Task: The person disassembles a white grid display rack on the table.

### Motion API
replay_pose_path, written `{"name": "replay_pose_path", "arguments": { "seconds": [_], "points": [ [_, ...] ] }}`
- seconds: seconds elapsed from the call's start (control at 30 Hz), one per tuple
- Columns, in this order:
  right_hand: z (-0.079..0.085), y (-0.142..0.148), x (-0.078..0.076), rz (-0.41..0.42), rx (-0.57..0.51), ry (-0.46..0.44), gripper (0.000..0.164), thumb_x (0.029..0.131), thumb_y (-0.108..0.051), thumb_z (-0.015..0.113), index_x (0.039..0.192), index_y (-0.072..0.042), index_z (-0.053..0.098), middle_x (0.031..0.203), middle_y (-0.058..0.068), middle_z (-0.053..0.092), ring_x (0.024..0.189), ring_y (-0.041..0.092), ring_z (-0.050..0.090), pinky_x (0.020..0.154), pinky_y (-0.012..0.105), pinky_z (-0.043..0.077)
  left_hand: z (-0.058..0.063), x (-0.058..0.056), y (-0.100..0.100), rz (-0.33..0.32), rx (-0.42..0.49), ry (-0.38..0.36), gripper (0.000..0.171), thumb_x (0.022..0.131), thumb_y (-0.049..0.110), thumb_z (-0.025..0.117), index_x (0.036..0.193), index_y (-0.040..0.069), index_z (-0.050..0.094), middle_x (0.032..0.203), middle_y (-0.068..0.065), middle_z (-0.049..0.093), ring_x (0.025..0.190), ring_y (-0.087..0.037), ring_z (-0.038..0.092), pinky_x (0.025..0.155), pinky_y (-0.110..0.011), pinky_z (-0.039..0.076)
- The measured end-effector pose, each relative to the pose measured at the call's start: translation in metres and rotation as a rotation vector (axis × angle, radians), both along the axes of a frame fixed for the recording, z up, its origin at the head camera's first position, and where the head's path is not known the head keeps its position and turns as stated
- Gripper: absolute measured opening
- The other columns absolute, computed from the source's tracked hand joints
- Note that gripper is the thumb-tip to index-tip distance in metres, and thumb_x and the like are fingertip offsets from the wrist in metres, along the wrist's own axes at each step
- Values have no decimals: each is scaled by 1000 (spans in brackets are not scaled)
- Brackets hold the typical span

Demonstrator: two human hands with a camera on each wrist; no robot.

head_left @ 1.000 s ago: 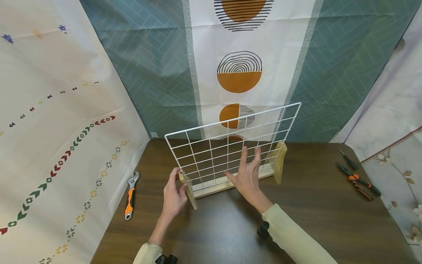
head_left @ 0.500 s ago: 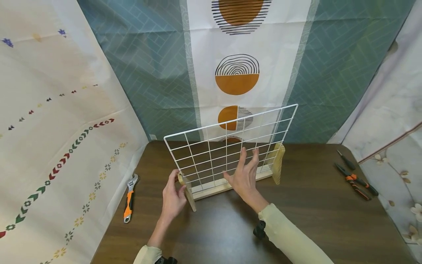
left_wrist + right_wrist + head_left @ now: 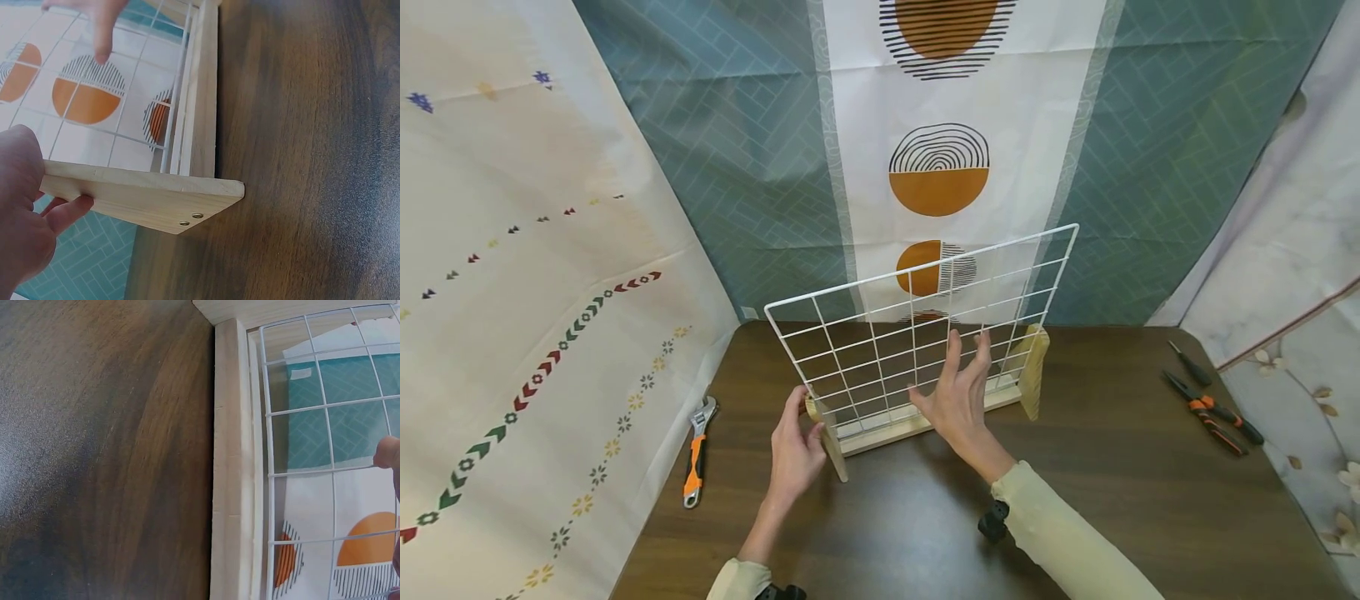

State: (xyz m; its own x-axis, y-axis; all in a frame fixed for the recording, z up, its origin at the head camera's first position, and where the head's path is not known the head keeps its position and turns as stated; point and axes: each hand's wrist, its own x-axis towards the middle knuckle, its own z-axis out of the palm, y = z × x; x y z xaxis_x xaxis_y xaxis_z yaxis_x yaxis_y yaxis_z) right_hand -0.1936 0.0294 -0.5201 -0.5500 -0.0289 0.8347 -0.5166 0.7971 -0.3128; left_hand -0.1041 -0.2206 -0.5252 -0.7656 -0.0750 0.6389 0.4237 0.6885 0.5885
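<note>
By the right hand (image 3: pixel 958 408) — wire grid (image 3: pixel 914 348), top edge (image 3: pixel 921 268) higher than before.

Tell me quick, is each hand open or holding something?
Left hand: holding the wooden end.
Right hand: open, touching the grid.

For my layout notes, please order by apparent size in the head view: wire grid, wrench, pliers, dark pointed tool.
1. Wire grid
2. Pliers and wrench: too alike to rank
3. Dark pointed tool

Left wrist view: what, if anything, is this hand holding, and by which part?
The left hand holds the wooden side panel by its upper end.
</note>
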Motion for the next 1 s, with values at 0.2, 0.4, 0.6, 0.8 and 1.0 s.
{"name": "replay_pose_path", "arguments": {
  "seconds": [0.2, 0.4, 0.6, 0.8, 1.0],
  "points": [
    [7, 0, 1, 6, 0, 5, 132, 50, -32, 99, 151, -2, 19, 147, 39, 7, 131, 59, 28, 102, 63, 36, 1, 1, 0, -3, -5, 18, 71, 68, -27, 66, 133, -2, 50, 106, -21, 63, 99, -37, 65, 75, -53, 52],
    [13, 1, 2, 20, -12, -3, 133, 50, -33, 99, 152, -2, 18, 149, 38, 3, 137, 56, 22, 103, 63, 34, 1, 1, 0, -1, -3, 14, 72, 68, -28, 66, 133, -2, 49, 107, -18, 63, 99, -37, 65, 76, -52, 52],
    [22, 1, 2, 37, -38, 20, 133, 51, -34, 99, 152, -3, 19, 153, 35, -1, 137, 56, 23, 103, 64, 34, 0, 2, 0, -1, 3, 7, 75, 68, -27, 67, 136, 0, 48, 109, -19, 63, 101, -38, 65, 77, -53, 52],
    [32, 1, 3, 24, -20, 2, 134, 50, -36, 99, 153, -4, 18, 153, 34, -1, 135, 56, 27, 101, 64, 37, 0, 1, -1, -1, 8, 9, 74, 68, -27, 66, 135, 0, 48, 108, -18, 63, 100, -36, 65, 78, -52, 52],
    [42, 2, 3, 19, -14, 14, 131, 52, -37, 98, 151, -2, 20, 153, 35, 0, 134, 57, 26, 100, 65, 36, -1, 1, -2, -4, 7, 13, 75, 68, -29, 66, 135, 0, 49, 108, -19, 63, 100, -36, 65, 77, -52, 52]
  ]
}}
